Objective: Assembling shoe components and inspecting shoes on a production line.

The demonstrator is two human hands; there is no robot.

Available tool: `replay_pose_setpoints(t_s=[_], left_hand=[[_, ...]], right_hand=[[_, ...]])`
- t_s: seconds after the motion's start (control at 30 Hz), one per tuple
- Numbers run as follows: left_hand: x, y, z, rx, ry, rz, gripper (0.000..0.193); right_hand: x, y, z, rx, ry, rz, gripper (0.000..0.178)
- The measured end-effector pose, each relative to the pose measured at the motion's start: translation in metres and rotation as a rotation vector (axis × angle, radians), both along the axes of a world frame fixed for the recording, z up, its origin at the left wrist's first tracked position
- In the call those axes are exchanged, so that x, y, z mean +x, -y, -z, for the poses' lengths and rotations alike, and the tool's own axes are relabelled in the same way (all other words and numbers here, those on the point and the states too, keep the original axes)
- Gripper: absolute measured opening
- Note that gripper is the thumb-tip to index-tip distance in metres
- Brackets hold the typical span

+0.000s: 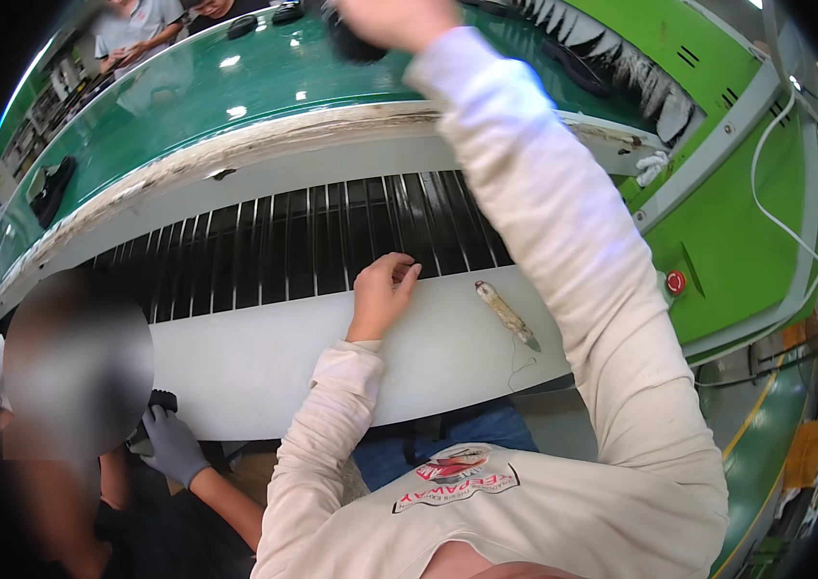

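My right hand (pixel 407 21) reaches across to the green conveyor belt (pixel 187 92), its fingers at a dark shoe (pixel 356 41). Hand and shoe are smeared by motion and cut by the top edge; the fingers look closed on the shoe. My left hand (pixel 382 294) hovers by the far edge of the white worktop (pixel 264 362), loosely curled, thumb apart from the fingers, with nothing in it. To its right lies a short-bladed knife (pixel 505 314) with a worn, wrapped handle, a thin thread near its blade.
Metal rollers (pixel 312 241) run between worktop and belt. Another shoe (pixel 52 191) lies at the belt's left. On the right stands a green machine (pixel 747 212) with a bristle curtain (pixel 611 63) and a red button (pixel 675 282). A co-worker's gloved hand (pixel 174 446) holds something dark, close on my left.
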State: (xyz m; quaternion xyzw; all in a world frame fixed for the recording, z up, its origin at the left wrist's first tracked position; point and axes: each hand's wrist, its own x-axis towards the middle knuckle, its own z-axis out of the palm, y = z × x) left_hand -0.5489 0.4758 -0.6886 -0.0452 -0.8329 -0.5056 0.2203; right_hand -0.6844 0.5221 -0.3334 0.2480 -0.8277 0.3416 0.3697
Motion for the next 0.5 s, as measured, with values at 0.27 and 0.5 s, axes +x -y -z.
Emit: replay_pose_setpoints(t_s=[0.27,0.5], left_hand=[[0.000,0.007,0.007,-0.079,-0.008,-0.021,0.017],[0.000,0.012,0.011,-0.071,-0.018,-0.028,0.015]], right_hand=[[-0.001,0.024,0.042,0.178,0.075,-0.401,0.064],[-0.127,-0.124,0.043,0.421,0.089,-0.095,0.059]])
